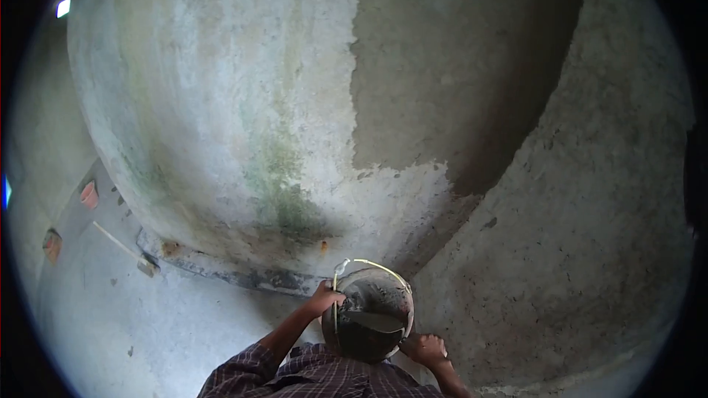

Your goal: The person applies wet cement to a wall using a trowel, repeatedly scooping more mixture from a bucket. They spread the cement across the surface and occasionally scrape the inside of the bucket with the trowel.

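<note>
A round metal bucket (352,339) with a thin wire handle sits low in the middle of the head view, against the foot of a curved wall. It holds dark wet mortar (376,298). My left hand (324,299) grips the bucket's left rim near the handle's end. My right hand (424,348) is closed at the lower right rim on the handle of a trowel, whose grey blade (374,320) lies flat inside the bucket. Both sleeves are dark plaid and come up from the bottom edge.
The wall carries a darker patch of fresh grey plaster (457,66) at the upper right; old whitish plaster with a green stain (280,184) lies to its left. On the floor at the left lie a long-handled tool (122,247) and two reddish bricks (88,194).
</note>
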The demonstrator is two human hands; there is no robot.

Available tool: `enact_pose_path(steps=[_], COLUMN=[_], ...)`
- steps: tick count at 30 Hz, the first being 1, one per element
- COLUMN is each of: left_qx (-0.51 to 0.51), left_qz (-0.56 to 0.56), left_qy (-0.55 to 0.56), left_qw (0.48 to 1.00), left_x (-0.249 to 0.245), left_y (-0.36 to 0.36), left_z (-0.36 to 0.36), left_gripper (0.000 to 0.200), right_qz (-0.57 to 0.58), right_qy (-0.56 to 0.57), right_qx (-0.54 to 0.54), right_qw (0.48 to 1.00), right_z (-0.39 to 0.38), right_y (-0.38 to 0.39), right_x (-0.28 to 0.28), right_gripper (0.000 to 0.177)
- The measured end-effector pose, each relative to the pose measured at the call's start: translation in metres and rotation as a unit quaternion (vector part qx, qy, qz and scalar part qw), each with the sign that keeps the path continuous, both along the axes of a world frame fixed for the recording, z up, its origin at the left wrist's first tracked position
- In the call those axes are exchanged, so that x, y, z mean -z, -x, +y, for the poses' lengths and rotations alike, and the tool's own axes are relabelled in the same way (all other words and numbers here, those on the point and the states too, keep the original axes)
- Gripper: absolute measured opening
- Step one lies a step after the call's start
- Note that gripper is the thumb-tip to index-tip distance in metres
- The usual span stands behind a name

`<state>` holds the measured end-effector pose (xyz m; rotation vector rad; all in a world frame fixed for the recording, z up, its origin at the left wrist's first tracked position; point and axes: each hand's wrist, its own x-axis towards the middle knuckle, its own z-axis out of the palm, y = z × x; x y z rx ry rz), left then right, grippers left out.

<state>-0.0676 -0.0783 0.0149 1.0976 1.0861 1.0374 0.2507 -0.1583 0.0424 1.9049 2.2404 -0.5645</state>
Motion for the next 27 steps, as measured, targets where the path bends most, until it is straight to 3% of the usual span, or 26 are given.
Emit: enact_pose_path(steps=[2, 3, 5, 7, 9, 12, 14, 16, 19, 22, 27], left_qx=[0.0, -0.006, 0.007, -0.013, -0.033, -0.041, -0.121, -0.087, -0.036, -0.062, -0.086], left_qz=[0.013, 0.021, 0.037, 0.012, -0.019, -0.023, -0.018, -0.011, -0.02, -0.021, 0.006], left_qy=[-0.003, -0.007, -0.019, -0.003, 0.035, 0.022, 0.056, 0.051, 0.031, 0.062, 0.094], left_qw=[1.0, 1.0, 0.999, 1.0, 0.999, 0.999, 0.991, 0.995, 0.999, 0.996, 0.992], left_x=[-0.001, -0.001, 0.023, 0.025, 0.014, 0.004, -0.001, -0.024, -0.009, -0.034, -0.028], left_y=[-0.003, -0.004, -0.004, -0.015, -0.022, -0.035, -0.046, -0.051, -0.051, -0.063, -0.066], left_z=[0.001, 0.0, 0.007, 0.005, -0.004, -0.001, -0.006, -0.009, -0.004, -0.011, -0.012], left_gripper=[0.012, 0.011, 0.011, 0.013, 0.012, 0.006, 0.008, 0.018, 0.019, 0.019, 0.027], right_qz=[0.076, 0.079, 0.052, -0.054, -0.001, 0.027, 0.001, 0.01, 0.078, 0.119, 0.151], right_qy=[-0.09, -0.083, -0.051, -0.12, -0.051, -0.026, -0.055, -0.065, -0.04, -0.079, -0.055], right_qx=[0.011, 0.017, -0.064, -0.053, -0.001, -0.063, -0.081, -0.07, -0.068, -0.064, -0.104], right_qw=[0.993, 0.993, 0.995, 0.99, 0.999, 0.997, 0.995, 0.995, 0.994, 0.988, 0.981], right_z=[-0.007, -0.002, 0.004, 0.001, 0.01, 0.017, 0.02, 0.022, 0.029, 0.029, 0.039], right_y=[-0.009, -0.016, -0.035, -0.04, -0.038, -0.071, -0.066, -0.058, -0.06, -0.057, -0.056], right_x=[0.006, 0.018, 0.047, 0.021, -0.005, 0.043, 0.025, -0.015, -0.011, 0.002, -0.001], right_gripper=[0.046, 0.046, 0.049, 0.047, 0.045, 0.041, 0.04, 0.04, 0.038, 0.031, 0.026])
